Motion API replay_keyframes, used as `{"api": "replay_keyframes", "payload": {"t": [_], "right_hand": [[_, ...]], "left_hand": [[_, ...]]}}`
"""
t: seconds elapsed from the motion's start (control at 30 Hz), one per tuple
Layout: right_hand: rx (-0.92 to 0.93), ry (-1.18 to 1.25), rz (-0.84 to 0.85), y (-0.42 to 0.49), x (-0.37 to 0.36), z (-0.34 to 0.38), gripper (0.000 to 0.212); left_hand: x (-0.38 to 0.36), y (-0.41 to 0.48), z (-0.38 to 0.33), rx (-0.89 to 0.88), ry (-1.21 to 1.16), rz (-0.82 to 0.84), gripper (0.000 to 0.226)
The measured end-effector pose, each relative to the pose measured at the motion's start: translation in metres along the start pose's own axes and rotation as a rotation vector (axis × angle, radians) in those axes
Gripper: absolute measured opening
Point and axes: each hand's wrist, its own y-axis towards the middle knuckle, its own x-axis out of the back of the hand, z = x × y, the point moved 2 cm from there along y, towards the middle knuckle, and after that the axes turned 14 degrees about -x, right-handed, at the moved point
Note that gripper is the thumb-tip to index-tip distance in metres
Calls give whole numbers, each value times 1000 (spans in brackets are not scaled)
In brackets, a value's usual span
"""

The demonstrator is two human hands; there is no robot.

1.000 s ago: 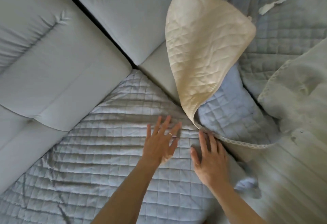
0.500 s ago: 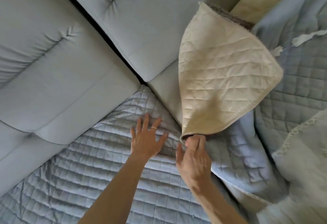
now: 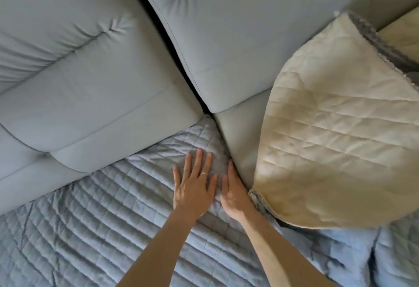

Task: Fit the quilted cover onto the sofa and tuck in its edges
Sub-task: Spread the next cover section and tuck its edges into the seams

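Observation:
The blue-grey quilted cover (image 3: 95,223) lies spread over the seat of the grey corner sofa (image 3: 95,78). Its far corner reaches into the gap where two back cushions meet. My left hand (image 3: 195,184) lies flat on the cover near that corner, fingers straight and spread, a ring on one finger. My right hand (image 3: 233,193) rests beside it with straight fingers pointing along the crease at the bare seat cushion (image 3: 240,141). A flap of the cover is folded back, showing its cream underside (image 3: 335,150).
A dark gap (image 3: 172,37) runs between the two back cushions. More rumpled blue quilted fabric (image 3: 353,255) lies at the lower right, under the cream flap.
My right hand has let go of the cream flap's edge and moved left onto the cover beside the left hand. Both hands have slid toward the sofa corner. The flap now hangs further right.

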Motion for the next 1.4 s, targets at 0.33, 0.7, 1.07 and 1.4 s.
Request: {"api": "replay_keyframes", "payload": {"t": [0.33, 0.7, 1.07, 1.4], "right_hand": [[-84, -57, -135, 46, -3, 9, 46], [62, -56, -488, 30, 12, 84, 49], [140, 5, -238, 135, 17, 94, 53], [-28, -336, 2, 78, 70, 117, 54]], "left_hand": [[-2, 27, 13, -52, -47, -56, 52], [27, 27, 73, -14, -54, -161, 61], [8, 61, 65, 92, -115, -203, 51], [58, 51, 63, 95, -136, 100, 58]]}}
